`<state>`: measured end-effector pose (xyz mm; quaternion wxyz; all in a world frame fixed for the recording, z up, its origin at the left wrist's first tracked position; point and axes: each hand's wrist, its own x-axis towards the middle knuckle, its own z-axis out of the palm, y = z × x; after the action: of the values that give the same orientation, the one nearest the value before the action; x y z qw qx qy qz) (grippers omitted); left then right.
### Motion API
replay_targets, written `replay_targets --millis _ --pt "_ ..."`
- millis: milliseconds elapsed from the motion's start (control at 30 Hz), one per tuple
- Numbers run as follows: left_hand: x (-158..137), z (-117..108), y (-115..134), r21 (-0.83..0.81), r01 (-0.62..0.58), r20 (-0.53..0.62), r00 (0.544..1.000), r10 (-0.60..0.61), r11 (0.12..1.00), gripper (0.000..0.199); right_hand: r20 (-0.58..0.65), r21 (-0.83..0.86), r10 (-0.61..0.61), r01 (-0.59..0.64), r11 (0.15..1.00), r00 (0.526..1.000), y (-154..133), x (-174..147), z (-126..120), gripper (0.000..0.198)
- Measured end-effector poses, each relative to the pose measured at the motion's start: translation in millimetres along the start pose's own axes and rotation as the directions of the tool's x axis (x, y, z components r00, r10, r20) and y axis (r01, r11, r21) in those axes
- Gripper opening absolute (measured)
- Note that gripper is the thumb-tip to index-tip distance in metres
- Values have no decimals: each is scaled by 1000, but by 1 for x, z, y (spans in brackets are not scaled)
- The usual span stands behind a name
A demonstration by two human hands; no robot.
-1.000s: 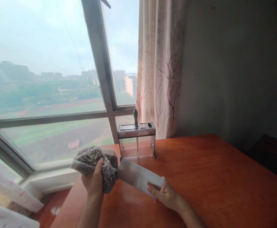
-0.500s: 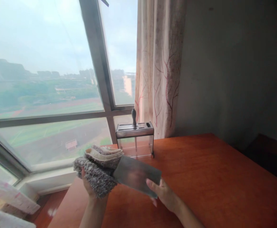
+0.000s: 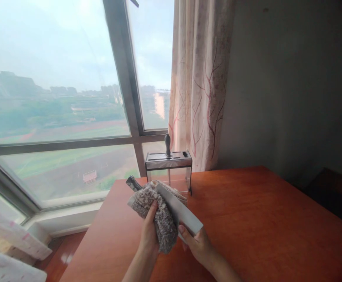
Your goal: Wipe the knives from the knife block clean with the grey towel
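Observation:
A cleaver with a broad grey blade [image 3: 185,213] and a dark handle [image 3: 133,183] is held above the table. My left hand [image 3: 150,232] grips a fluffy grey-and-cream cloth [image 3: 166,225], its thumb on top. The cloth is folded about the blade near the handle, touching both sides, and hides that part. At the other end of the blade, my right hand [image 3: 198,243] is closed on the corner, thumb on the face and fingers mostly hidden behind.
Behind the hands stands a clear-sided knife block [image 3: 168,161] with a dark-handled tool [image 3: 167,145] upright in it. The reddish-brown table [image 3: 247,219] reaches to the grey wall. A curtain [image 3: 198,86] and large windows stand at the back and left.
My left hand and the cloth have moved right along the cleaver, over its blade. The blade is turned more edge-on, and its dark handle now shows. My right hand still holds the far end.

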<state>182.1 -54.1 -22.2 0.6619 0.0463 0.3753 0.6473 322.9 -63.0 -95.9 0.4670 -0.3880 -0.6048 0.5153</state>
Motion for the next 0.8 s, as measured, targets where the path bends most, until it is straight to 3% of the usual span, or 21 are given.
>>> replay_targets --millis 200,367,600,800 --pt "-3 2 6 20 5 14 1000 -5 1000 17 58 52 86 -89 995 995 1 1 -12 45" --pt "3 0 22 -37 -110 1 994 110 993 17 151 -219 -20 53 974 988 -18 5 -19 63" --pt "5 1 36 -56 -111 0 994 111 992 21 288 -160 -51 101 982 956 -32 3 -16 63" --pt "4 -3 15 -15 -32 46 998 33 999 19 212 -159 -49 84 984 976 -23 3 -13 66"
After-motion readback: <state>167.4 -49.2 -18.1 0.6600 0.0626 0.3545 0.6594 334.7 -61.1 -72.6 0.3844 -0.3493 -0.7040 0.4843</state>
